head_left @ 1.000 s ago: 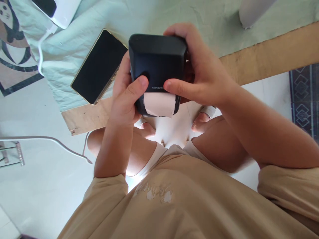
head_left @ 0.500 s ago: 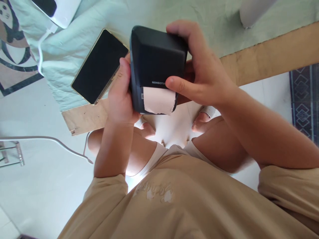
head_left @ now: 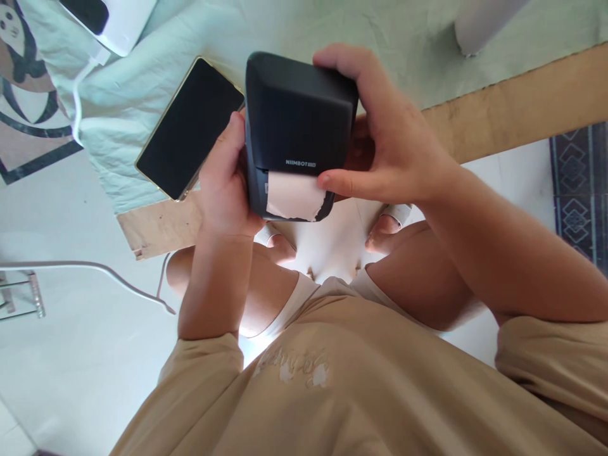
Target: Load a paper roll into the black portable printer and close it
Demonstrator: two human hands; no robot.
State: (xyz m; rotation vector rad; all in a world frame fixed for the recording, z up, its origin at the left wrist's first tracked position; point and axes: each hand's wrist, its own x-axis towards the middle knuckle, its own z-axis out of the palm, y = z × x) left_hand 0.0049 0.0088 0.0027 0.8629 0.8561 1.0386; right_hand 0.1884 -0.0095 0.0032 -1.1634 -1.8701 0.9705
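I hold a small black label printer (head_left: 297, 120) in both hands above the table's near edge. My left hand (head_left: 223, 183) grips its left side, fingers wrapped behind it. My right hand (head_left: 384, 139) clasps its right side and top, with the thumb lying on the strip of pale pink label paper (head_left: 289, 197) that sticks out of the front slot. The paper's free edge is torn and ragged. A white brand name is printed above the slot.
A black-screened phone (head_left: 190, 126) lies on the pale green cloth (head_left: 142, 95) left of the printer. A white device with a cable (head_left: 114, 22) sits at the top left. The wooden table edge (head_left: 513, 101) runs right. My knees and feet are below.
My left thumb has come off the printer's front and my left hand has slid to its side. The printer has tilted up, and my right thumb has dropped onto the paper strip.
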